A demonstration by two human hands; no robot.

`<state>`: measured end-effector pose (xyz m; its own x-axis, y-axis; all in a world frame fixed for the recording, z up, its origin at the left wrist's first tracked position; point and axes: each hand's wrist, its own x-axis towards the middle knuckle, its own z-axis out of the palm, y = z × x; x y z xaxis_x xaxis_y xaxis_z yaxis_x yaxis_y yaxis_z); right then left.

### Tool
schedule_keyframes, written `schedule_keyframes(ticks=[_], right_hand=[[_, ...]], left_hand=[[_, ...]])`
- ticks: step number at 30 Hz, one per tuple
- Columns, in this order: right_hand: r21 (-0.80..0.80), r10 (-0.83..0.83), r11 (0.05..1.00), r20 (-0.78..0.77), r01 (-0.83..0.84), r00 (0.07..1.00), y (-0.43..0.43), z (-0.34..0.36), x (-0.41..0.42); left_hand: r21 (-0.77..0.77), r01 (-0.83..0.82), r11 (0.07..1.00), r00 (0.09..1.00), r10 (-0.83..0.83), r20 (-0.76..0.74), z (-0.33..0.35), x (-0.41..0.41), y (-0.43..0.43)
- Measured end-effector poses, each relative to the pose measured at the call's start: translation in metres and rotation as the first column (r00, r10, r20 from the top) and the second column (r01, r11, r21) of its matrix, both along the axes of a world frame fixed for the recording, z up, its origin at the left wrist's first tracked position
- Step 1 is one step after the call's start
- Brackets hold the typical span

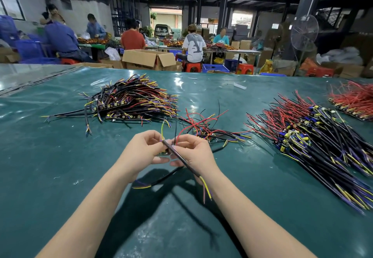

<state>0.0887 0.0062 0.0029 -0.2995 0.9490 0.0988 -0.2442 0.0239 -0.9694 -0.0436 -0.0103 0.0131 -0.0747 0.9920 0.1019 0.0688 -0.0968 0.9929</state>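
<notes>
I have both hands raised just above the table (60, 157), close together at its near middle. The left hand (145, 148) pinches the far end of the cable (181, 160), where a yellow lead (162, 131) and a red lead (181, 133) stand up between the fingertips. The right hand (193, 152) is curled round the cable's black sheath, which slants down across its palm to loose yellow ends by the wrist. Something small and greenish shows under the left fingers, perhaps a board (162, 153), but I cannot tell. I judge the step to be sorting or seating the fine leads at that end, so I would let the right hand do nothing but steady the sheath and leave the fine work to the left thumb and forefinger. I would grip close to the stripped tips so they do not splay, handle one lead at a time, and pull along the lead rather than across it to avoid a kink. I would hold the work clear of the loose heap (205, 128) just beyond the hands, whose red wires could snag. The left pile (131, 100) and right pile (312, 136) lie well apart.
</notes>
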Motion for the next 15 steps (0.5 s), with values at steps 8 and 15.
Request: schedule_keyframes(ticks=[8,15], right_hand=[[0.029,-0.210,0.977,0.002,0.210,0.978,0.011,-0.003,0.014],[0.002,-0.199,0.980,-0.069,0.199,0.978,0.016,-0.005,0.023]], left_hand=[[0.068,0.198,0.978,0.973,-0.187,-0.133,0.001,0.005,-0.004],[-0.130,0.277,0.952,0.939,-0.297,-0.175,0.001,-0.001,-0.007]])
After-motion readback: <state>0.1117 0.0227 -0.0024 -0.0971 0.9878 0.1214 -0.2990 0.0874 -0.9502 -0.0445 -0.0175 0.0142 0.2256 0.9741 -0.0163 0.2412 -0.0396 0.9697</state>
